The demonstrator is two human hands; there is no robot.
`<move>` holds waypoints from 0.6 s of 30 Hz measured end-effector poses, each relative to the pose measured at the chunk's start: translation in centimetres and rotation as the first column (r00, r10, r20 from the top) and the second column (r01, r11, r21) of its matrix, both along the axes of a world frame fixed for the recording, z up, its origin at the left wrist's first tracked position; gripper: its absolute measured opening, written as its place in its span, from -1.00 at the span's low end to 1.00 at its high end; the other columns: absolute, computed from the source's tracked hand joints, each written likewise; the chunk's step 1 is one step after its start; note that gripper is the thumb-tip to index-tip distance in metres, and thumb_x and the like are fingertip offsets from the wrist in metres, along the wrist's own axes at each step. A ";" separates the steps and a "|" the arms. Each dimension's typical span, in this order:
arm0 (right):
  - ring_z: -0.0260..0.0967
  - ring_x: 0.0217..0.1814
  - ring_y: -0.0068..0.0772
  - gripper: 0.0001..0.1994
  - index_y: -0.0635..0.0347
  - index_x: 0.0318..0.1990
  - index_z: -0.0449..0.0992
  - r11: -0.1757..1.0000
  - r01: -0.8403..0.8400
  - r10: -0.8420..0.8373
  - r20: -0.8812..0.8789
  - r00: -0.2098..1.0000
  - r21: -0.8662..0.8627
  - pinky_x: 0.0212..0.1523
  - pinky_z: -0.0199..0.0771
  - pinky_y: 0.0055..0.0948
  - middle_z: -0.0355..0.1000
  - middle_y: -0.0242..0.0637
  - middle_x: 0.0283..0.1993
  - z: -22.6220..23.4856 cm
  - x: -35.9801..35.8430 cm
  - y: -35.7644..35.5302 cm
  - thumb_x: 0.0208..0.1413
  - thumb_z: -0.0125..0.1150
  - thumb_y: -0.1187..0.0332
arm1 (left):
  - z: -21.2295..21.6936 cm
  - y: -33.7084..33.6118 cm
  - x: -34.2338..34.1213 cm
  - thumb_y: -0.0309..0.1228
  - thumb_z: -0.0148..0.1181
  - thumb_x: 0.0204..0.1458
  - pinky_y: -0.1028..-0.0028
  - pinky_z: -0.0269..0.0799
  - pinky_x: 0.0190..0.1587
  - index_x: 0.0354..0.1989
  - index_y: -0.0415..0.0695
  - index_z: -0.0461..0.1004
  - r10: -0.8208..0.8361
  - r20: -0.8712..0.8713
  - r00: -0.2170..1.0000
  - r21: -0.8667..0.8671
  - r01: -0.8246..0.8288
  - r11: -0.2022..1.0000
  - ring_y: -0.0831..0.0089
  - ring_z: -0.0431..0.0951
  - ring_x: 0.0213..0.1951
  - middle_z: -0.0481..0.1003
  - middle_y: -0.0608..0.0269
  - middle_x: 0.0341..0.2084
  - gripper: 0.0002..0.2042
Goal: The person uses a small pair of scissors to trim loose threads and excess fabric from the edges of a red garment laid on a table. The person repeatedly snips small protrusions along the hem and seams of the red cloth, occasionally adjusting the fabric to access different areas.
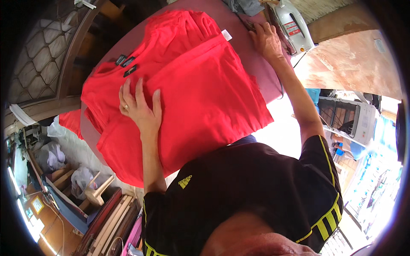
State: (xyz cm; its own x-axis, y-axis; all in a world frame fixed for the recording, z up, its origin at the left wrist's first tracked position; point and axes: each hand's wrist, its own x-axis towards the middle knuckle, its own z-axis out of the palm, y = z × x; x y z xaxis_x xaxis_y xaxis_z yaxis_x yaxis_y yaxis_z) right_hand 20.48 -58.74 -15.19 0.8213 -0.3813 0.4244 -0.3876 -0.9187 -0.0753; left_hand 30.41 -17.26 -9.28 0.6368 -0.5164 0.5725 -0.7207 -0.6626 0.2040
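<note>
- The red garment (205,98) lies spread and partly folded over the tabletop (269,83) in front of you, its near edge reaching close to your body.
- Dark labels (128,63) show toward its far left, and a small white tag (226,35) sticks out at the far right of its folded part.
- Your left hand (140,104) is open, fingers spread and palm down on the red cloth, with a ring on one finger.
- Your right hand (267,42) is beyond the garment, near the tabletop's far right edge, fingers bent; you can't tell from this view whether they grip anything.
- Just right of that hand is a white appliance (295,27) with a dark slot.
- Grey cloth (245,6) lies at the far edge.
- Farther out, you have a metal lattice (38,55) at left, plastic bags (82,181) at lower left, and a white unit with a dark grille (346,117) at right.
</note>
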 end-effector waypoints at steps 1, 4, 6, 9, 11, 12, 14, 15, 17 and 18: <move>0.32 0.09 0.04 -0.67 0.05 0.07 0.48 0.999 -0.039 0.039 -0.007 0.999 0.004 0.06 0.47 -0.08 0.35 -0.15 0.03 0.4 0.1 -0.1 0.21 0.18 0.15 | -0.2 -0.6 0.4 -0.21 0.36 0.00 0.09 0.18 0.18 0.09 -0.02 0.53 -0.061 0.024 0.998 -0.128 0.064 0.990 0.01 0.27 0.20 0.33 0.09 0.19 -0.56; 0.32 0.05 0.08 -0.68 0.10 0.12 0.46 0.984 -0.165 0.165 0.000 0.986 0.073 0.05 0.45 -0.08 0.35 -0.13 0.03 1.7 -0.5 -0.6 0.22 0.15 0.33 | 0.7 -5.4 -0.7 -0.40 0.43 -0.09 0.24 0.29 0.06 -0.10 -0.10 0.60 -0.303 -0.007 0.953 -0.199 0.295 0.934 0.19 0.44 -0.06 0.45 0.19 -0.02 -0.68; 0.32 0.07 0.06 -0.67 0.09 0.13 0.45 0.978 -0.188 0.186 0.028 0.982 0.093 0.06 0.45 -0.08 0.34 -0.14 0.03 0.6 -0.9 -2.0 0.20 0.15 0.36 | 0.6 -8.0 -1.5 -0.46 0.45 -0.12 0.30 0.34 -0.02 -0.14 -0.13 0.61 -0.400 -0.068 0.914 -0.266 0.370 0.890 0.25 0.46 -0.15 0.47 0.24 -0.10 -0.69; 0.35 0.06 0.06 -0.68 0.09 0.10 0.46 0.980 -0.179 0.178 0.018 0.984 0.091 0.04 0.46 -0.11 0.39 -0.11 -0.03 -0.2 -1.1 -3.3 0.18 0.13 0.41 | 0.5 -11.0 -3.0 -0.50 0.46 -0.15 0.35 0.39 -0.14 -0.17 -0.15 0.61 -0.418 -0.136 0.898 -0.350 0.351 0.869 0.30 0.46 -0.23 0.48 0.27 -0.20 -0.69; 0.42 -0.02 0.04 -0.74 0.17 0.04 0.47 0.987 -0.160 0.158 0.040 0.987 0.035 0.01 0.48 -0.16 0.44 -0.10 -0.12 -1.3 -1.0 -5.5 0.21 0.12 0.39 | 0.2 -12.2 -3.7 -0.49 0.47 -0.16 0.35 0.40 -0.18 -0.17 -0.14 0.61 -0.389 -0.124 0.913 -0.327 0.333 0.885 0.29 0.45 -0.24 0.47 0.26 -0.23 -0.69; 0.45 -0.09 -0.02 -0.78 0.19 -0.01 0.47 0.962 -0.135 0.106 0.133 0.985 0.237 -0.04 0.49 -0.20 0.47 -0.11 -0.18 -1.5 -1.4 -5.9 0.25 0.09 0.37 | -0.3 -12.4 -3.9 -0.50 0.46 -0.15 0.33 0.40 -0.19 -0.15 -0.13 0.62 -0.394 -0.112 0.912 -0.345 0.336 0.876 0.28 0.45 -0.26 0.48 0.25 -0.29 -0.68; 0.51 -0.22 -0.14 -0.81 0.24 -0.10 0.48 0.779 -0.141 -0.038 0.271 0.962 0.611 -0.14 0.52 -0.28 0.52 -0.13 -0.30 0.4 -1.8 -4.5 0.33 0.03 0.32 | -1.0 -12.4 -4.3 -0.53 0.44 -0.13 0.35 0.41 -0.16 -0.21 -0.16 0.62 -0.354 -0.091 0.931 -0.342 0.305 0.889 0.28 0.46 -0.24 0.50 0.25 -0.29 -0.74; 0.51 -0.25 -0.23 -0.80 0.24 -0.14 0.48 0.601 -0.292 0.005 0.362 0.932 0.744 -0.18 0.51 -0.33 0.53 -0.16 -0.31 1.7 -2.3 -3.3 0.36 -0.01 0.31 | -1.4 -12.5 -4.4 -0.54 0.43 -0.12 0.36 0.41 -0.15 -0.24 -0.17 0.63 -0.336 -0.080 0.938 -0.346 0.290 0.892 0.28 0.47 -0.23 0.52 0.25 -0.29 -0.77; 0.51 -0.32 -0.41 -0.74 0.22 -0.22 0.49 0.133 -0.534 0.009 0.538 0.843 0.835 -0.27 0.49 -0.43 0.56 -0.20 -0.35 4.6 -3.7 1.0 0.41 -0.08 0.27 | -1.6 -12.4 -4.6 -0.55 0.37 -0.04 0.36 0.42 -0.17 -0.25 -0.19 0.60 -0.289 -0.068 0.955 -0.327 0.252 0.911 0.30 0.49 -0.26 0.52 0.24 -0.32 -0.83; 0.48 -0.33 -0.49 -0.75 0.20 -0.19 0.47 0.040 -0.540 -0.009 0.541 0.841 0.841 -0.30 0.47 -0.48 0.57 -0.22 -0.29 6.0 -4.3 3.8 0.43 -0.11 0.28 | -1.6 -12.3 -4.7 -0.56 0.35 0.00 0.37 0.42 -0.18 -0.26 -0.20 0.58 -0.270 -0.062 0.961 -0.319 0.237 0.918 0.31 0.49 -0.28 0.52 0.23 -0.34 -0.87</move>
State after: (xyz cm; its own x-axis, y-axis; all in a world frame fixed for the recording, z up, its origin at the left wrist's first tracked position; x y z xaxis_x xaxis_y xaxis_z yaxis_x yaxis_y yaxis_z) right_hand 16.16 -54.96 -9.15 0.8845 -0.4462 0.1359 0.1724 0.0420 -0.9841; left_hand 25.67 -29.59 -10.90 0.5711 -0.4789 0.6667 -0.8206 -0.3541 0.4486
